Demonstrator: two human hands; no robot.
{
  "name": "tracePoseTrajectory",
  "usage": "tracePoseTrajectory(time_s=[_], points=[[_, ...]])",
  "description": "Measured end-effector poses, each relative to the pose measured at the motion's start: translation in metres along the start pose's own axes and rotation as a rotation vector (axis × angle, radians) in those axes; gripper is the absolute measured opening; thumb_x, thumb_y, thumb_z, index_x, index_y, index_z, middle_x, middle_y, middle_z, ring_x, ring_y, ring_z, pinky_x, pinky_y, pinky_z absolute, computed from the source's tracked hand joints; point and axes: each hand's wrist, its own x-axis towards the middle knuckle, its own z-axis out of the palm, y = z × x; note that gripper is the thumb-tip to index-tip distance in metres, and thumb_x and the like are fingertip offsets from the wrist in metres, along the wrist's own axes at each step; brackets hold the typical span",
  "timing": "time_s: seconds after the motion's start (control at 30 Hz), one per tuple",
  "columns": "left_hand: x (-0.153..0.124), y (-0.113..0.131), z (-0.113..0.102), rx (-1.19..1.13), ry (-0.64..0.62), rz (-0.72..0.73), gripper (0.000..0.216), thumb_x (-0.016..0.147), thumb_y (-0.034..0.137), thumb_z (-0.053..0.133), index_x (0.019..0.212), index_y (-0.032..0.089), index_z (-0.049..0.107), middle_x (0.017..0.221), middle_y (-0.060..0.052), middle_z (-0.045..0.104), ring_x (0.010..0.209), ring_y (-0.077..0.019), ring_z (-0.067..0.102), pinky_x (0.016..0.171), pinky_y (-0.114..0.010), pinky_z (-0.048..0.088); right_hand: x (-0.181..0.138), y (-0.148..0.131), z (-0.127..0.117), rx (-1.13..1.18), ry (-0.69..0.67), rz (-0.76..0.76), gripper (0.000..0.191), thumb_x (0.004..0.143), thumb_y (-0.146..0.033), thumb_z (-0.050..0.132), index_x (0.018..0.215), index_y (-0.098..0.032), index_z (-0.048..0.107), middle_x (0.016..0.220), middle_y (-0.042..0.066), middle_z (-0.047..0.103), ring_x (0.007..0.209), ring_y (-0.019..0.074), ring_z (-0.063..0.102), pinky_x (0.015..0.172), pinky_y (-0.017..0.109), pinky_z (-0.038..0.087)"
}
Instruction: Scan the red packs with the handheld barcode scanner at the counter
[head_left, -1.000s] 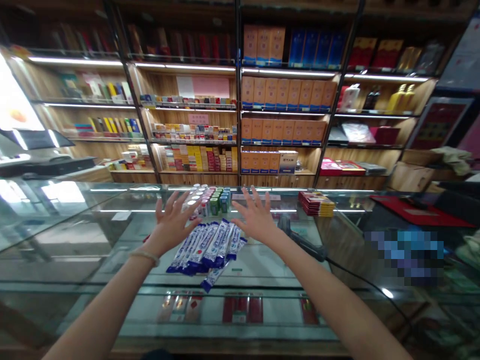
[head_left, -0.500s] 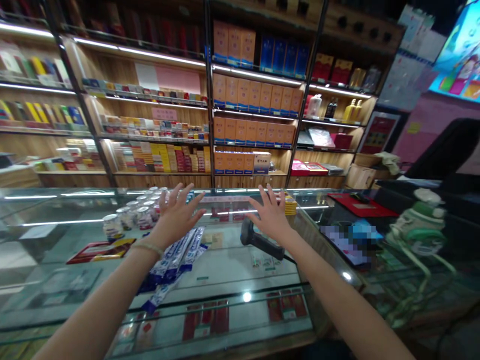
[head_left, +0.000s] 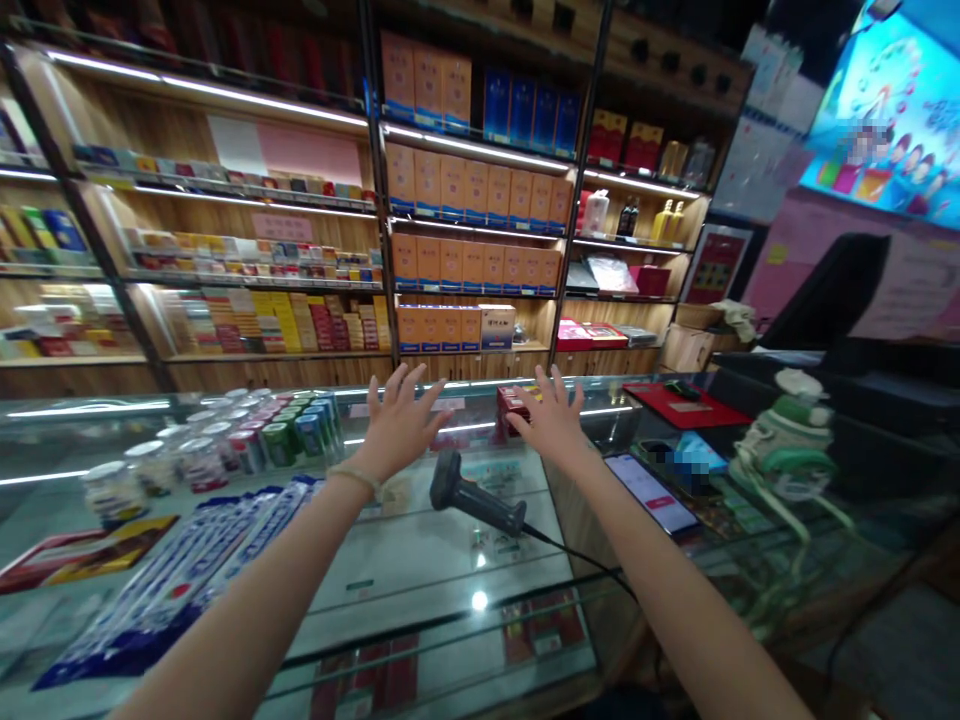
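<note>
My left hand (head_left: 403, 422) hovers over the glass counter with its fingers spread and holds nothing. My right hand (head_left: 551, 418) is likewise spread and bare, near a small stack of red boxes (head_left: 513, 408) partly hidden behind it. Between and below the hands lies a black barcode scanner (head_left: 476, 498) on the glass, its cable running right under my right forearm. Left of my left hand stand rows of small cans (head_left: 279, 440) and white-lidded jars (head_left: 201, 462). Long blue-and-white packets (head_left: 187, 570) lie fanned out, partly covered by my left forearm.
The glass counter (head_left: 420, 560) has packs displayed beneath. A phone (head_left: 651, 493), a red mat (head_left: 686, 405) and a green bottle (head_left: 787, 440) with a strap are at right. A red-and-yellow packet (head_left: 90, 550) lies at left. Stocked shelves (head_left: 472, 235) line the back wall.
The view has swung right, so shelves and counter goods shift left in the picture. My hands stay spread, now a little closer together. More cans, the red boxes and the phone's screen show.
</note>
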Motion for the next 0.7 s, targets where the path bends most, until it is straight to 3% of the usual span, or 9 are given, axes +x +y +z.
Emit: tracePoseTrajectory(time_s=[0.23, 0.53, 0.7], points=[[0.026, 0.042, 0.026, -0.002, -0.069, -0.066, 0.056, 0.102, 0.053, 0.046, 0.152, 0.03, 0.055, 0.167, -0.014, 0.039, 0.158, -0.0361, 0.026, 0.126, -0.069, 0.013, 0.019, 0.031, 0.007, 0.005, 0.001, 0.104, 0.055, 0.103, -0.056, 0.049, 0.152, -0.033, 0.054, 0.174, 0.013, 0.024, 0.161, 0.0374, 0.013, 0.122, 0.072, 0.009], [0.05, 0.071, 0.046, -0.028, -0.154, -0.136, 0.06, 0.102, 0.055, 0.044, 0.155, 0.027, 0.051, 0.17, -0.014, 0.033, 0.158, -0.0365, 0.024, 0.126, -0.069, 0.017, 0.037, 0.061, 0.025, -0.002, -0.027, 0.19, 0.059, 0.1, -0.058, 0.055, 0.153, -0.032, 0.052, 0.175, 0.014, 0.02, 0.162, 0.0375, 0.011, 0.121, 0.071, 0.012], [0.059, 0.09, 0.061, -0.036, -0.18, -0.173, 0.063, 0.101, 0.058, 0.044, 0.156, 0.027, 0.049, 0.17, -0.015, 0.032, 0.159, -0.0358, 0.023, 0.126, -0.066, 0.019, 0.038, 0.07, 0.047, -0.012, -0.026, 0.222, 0.063, 0.098, -0.058, 0.058, 0.155, -0.032, 0.049, 0.175, 0.015, 0.021, 0.162, 0.0378, 0.012, 0.122, 0.071, 0.011]])
